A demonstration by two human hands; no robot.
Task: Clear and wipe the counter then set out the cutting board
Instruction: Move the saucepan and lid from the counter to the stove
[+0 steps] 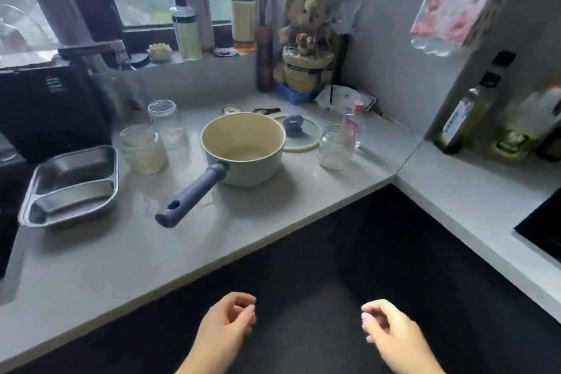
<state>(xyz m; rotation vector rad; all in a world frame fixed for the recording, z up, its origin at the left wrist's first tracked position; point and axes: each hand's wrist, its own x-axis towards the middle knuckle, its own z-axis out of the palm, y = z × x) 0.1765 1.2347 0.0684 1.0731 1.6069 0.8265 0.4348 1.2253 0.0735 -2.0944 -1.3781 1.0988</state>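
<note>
Pale grey table (121,267) is sitting cluttered: mint-green saucepan (243,145) at centre, divided steel tray (76,167) at nine o'clock. At six o'clock, left hand (224,325) and right hand (391,331) are hovering, each grip loose, empty. Clearing isn't starting yet; no cutting board showing.

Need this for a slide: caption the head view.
Idle left hand and right hand before a counter with saucepan, jars and steel tray.

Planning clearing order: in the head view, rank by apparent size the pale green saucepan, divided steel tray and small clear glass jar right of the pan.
1. Pale green saucepan and divided steel tray: alike, not ranked; the tray sits nearer.
2. Small clear glass jar: smallest.
</note>
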